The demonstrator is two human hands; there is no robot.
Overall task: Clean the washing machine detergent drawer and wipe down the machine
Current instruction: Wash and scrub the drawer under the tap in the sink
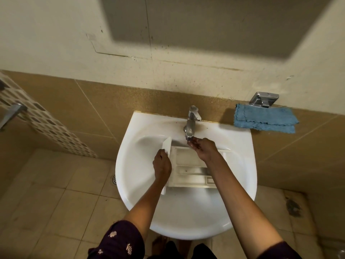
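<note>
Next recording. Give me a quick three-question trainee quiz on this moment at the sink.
1. True or false: the detergent drawer is in the sink basin.
2. Which hand is under the spout of the tap? A) left B) right
3. Fill in: the blue cloth hangs from a metal holder on the wall, to the ___ of the tap.

Key:
1. True.
2. B: the right hand is at the spout, while the left hand grips the drawer's front panel.
3. Right.

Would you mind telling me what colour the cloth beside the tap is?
The cloth is light blue, shown best in the head view.
</note>
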